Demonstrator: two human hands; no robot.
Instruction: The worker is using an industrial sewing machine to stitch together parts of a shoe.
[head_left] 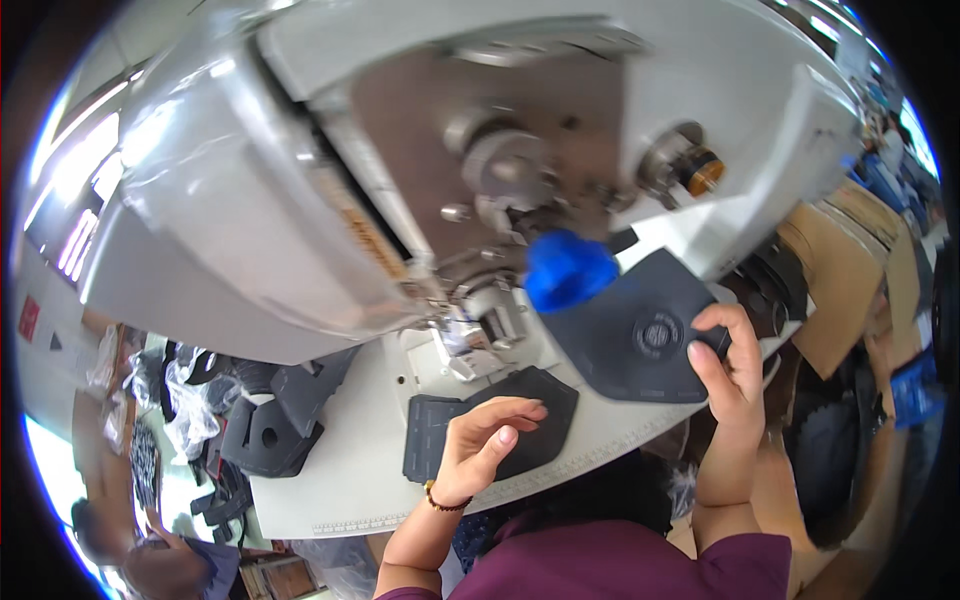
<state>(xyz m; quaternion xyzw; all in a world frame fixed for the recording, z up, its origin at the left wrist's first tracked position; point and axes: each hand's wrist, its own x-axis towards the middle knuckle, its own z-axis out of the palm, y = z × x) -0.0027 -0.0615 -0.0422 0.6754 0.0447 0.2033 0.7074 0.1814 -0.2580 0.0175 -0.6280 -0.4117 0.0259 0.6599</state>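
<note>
At the right of the table my right hand grips the edge of a black flat panel, thumb and fingers closed round its corner. The panel has a round embossed emblem and is raised at an angle beside the sewing machine head. My left hand is over a second dark panel on the white table; its fingers are stretched out, thumb apart, and nothing shows between them. Close to the needle area, the presser foot stands just beyond the left hand. Whether the left fingers touch the panel is unclear.
A blue knob-like part hangs blurred from the machine. Black cut pieces are piled at the table's left edge, next to clear plastic wrapping. Cardboard stands at the right. Another person is at the lower left.
</note>
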